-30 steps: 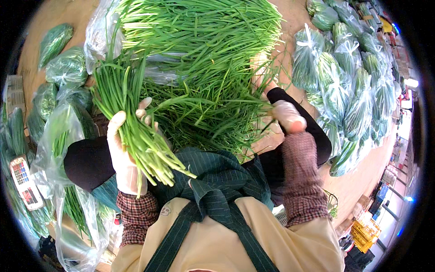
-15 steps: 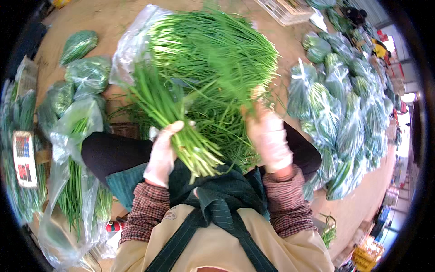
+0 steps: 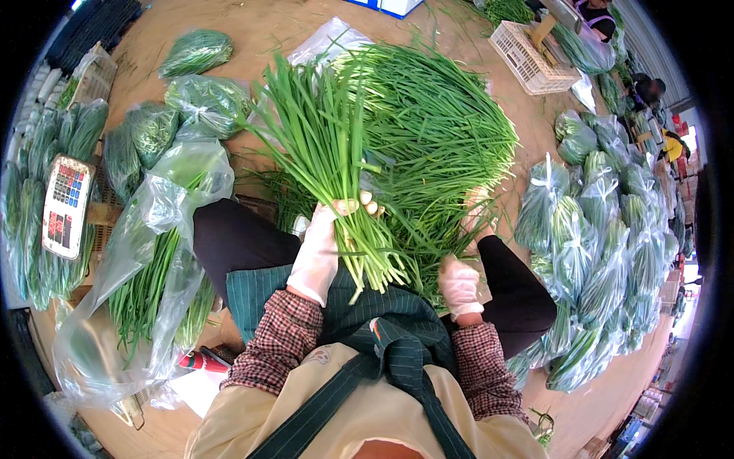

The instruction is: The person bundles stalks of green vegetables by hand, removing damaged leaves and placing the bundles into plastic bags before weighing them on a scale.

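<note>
My left hand (image 3: 321, 249), in a white glove, is wrapped round a bunch of garlic chives (image 3: 317, 138). Its pale cut ends point down toward my lap and its green leaves fan up and away. My right hand (image 3: 460, 287), also gloved, is closed beside my right knee, next to loose chive leaves; whatever its fingers hold, if anything, is hidden. Beyond both hands spreads a big heap of garlic chives (image 3: 436, 122), partly on a clear plastic sheet (image 3: 330, 38). Scattered leaves lie between my legs under the bunch.
Filled bags of greens (image 3: 585, 252) are piled at the right, and more bags (image 3: 202, 103) lie at the left. An open clear bag (image 3: 164, 199) holds chives near my left knee, beside a scale panel (image 3: 69, 206). A white crate (image 3: 531, 61) and other people are farther off.
My right hand has come down from the near edge of the heap to beside my knee, and the blurred leaves above it are gone. My left hand keeps the bunch. The view has shifted.
</note>
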Demonstrator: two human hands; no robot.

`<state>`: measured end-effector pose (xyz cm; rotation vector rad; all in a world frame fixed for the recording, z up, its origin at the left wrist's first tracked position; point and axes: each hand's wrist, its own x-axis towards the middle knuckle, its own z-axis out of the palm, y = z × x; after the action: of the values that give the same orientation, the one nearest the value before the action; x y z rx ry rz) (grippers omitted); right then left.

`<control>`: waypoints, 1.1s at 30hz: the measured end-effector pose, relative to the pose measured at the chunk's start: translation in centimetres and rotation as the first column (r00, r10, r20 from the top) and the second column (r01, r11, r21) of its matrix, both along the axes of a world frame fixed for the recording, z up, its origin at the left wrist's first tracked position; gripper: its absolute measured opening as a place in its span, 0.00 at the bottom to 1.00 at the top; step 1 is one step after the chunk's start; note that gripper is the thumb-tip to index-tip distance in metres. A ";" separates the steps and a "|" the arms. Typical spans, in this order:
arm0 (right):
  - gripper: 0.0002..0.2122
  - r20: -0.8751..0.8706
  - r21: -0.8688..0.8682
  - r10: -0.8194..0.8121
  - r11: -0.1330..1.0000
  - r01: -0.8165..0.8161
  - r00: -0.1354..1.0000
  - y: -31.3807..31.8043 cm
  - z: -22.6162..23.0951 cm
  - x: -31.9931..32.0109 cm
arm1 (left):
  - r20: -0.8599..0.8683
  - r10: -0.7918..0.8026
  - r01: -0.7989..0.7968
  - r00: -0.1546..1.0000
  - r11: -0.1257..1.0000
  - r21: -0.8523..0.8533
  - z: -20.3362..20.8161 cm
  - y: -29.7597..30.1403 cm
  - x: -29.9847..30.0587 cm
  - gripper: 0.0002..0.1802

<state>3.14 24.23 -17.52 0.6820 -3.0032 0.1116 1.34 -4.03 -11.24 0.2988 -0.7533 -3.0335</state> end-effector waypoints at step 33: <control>0.57 0.463 -0.886 0.631 0.297 0.357 0.622 -8.0 12.9 -5.6 | -0.293 -0.120 0.154 0.949 0.984 0.095 4.4 -0.5 -0.8 0.53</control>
<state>-2.44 16.25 -4.61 0.8261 -2.4318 2.6353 0.49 -4.50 -6.89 -0.2014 -0.6005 -3.1529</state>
